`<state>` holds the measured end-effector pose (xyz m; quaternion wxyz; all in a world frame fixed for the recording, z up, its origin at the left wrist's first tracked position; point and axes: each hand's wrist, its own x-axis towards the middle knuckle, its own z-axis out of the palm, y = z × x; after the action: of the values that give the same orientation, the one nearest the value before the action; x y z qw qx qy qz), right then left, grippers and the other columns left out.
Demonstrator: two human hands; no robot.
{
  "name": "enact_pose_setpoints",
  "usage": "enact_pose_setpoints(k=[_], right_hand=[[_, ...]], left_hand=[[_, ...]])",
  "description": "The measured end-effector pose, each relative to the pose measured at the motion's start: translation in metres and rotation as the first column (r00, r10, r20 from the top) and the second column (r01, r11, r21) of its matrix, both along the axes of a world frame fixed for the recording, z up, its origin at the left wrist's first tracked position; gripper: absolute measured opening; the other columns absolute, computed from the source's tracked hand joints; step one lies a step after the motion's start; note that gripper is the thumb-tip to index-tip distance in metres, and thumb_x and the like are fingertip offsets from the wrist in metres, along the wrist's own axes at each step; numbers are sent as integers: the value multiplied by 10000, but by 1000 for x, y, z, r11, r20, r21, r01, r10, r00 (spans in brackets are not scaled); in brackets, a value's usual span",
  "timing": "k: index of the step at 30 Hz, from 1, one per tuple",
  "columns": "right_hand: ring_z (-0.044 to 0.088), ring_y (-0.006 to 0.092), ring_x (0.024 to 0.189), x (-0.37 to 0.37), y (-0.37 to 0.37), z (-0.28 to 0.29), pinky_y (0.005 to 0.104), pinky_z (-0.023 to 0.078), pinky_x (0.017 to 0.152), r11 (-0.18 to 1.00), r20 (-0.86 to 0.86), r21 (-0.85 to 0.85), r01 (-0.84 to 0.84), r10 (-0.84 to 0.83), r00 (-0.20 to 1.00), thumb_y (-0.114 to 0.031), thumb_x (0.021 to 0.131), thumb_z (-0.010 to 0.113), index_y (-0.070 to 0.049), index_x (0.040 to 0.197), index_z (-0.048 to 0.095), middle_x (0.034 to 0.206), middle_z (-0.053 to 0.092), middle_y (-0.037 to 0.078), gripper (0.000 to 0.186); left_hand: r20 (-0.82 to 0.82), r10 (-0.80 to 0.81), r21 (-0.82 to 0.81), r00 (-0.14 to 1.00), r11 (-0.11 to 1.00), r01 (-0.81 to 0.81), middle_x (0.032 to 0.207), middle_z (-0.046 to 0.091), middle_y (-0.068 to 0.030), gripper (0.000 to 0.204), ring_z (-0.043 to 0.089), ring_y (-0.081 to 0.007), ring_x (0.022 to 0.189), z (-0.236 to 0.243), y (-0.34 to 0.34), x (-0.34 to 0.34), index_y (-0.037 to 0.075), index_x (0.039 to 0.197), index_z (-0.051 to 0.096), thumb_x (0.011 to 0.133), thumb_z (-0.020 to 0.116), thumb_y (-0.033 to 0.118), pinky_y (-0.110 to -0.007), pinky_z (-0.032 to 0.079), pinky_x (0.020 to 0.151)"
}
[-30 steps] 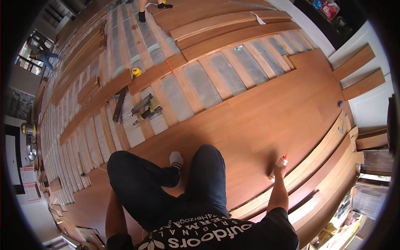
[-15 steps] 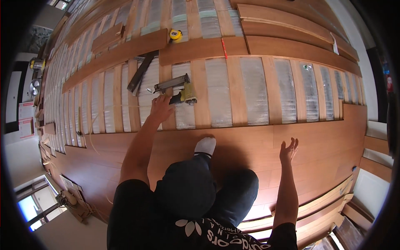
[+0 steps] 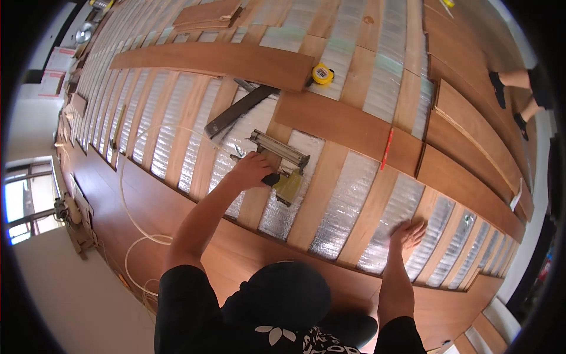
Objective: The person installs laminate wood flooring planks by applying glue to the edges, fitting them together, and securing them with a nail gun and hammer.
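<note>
My left hand [image 3: 250, 171] is closed around the black handle of a yellow-green nail gun [image 3: 288, 186], whose long grey magazine points up and left. The tool lies over a wooden batten and the silver foil sheet. With its fingers stretched out, my right hand [image 3: 408, 235] is at the battens and foil on the right; it holds nothing. Above the nail gun, a dark flat bar [image 3: 239, 112] lies at a slant. A red pencil-like stick [image 3: 387, 148] rests on a brown floor plank [image 3: 348, 123], and a yellow tape measure [image 3: 322, 74] sits beside that plank's upper edge.
Laid brown flooring [image 3: 135, 194] borders the battens on my side. A pale air hose [image 3: 125, 203] curls at the left. Loose planks [image 3: 477, 127] are stacked at the right, near another person's legs [image 3: 519, 82]. Another long plank [image 3: 206, 59] lies across the battens.
The view has turned and shifted. My right hand has gone from above the laid flooring to the battens and foil. My left hand stays at the nail gun's handle. A person's legs now show.
</note>
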<state>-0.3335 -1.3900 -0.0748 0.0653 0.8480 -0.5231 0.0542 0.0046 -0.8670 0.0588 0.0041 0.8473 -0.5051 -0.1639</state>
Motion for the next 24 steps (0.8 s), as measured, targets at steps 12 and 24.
enact_pose_setpoints(k=[12, 24], right_hand=[[391, 363, 1470, 1, 6, 9, 531, 305, 1191, 989, 54, -75, -129, 133, 990, -472, 1071, 441, -83, 1571, 406, 1642, 381, 142, 634], [397, 361, 1467, 10, 13, 29, 528, 337, 1172, 996, -7, -29, -84, 84, 996, -413, 1066, 445, -54, 1569, 393, 1642, 377, 162, 620]], left_hand=[[-917, 156, 148, -367, -721, -677, 1125, 596, -130, 749, 613, -226, 976, -29, -146, 215, -31, 1248, 422, 851, 857, 432, -369, 544, 652], [-966, 94, 147, -243, -573, -806, 1152, 681, -110, 483, 694, -249, 998, -33, -98, 168, 5, 1244, 574, 965, 750, 358, -390, 628, 703]])
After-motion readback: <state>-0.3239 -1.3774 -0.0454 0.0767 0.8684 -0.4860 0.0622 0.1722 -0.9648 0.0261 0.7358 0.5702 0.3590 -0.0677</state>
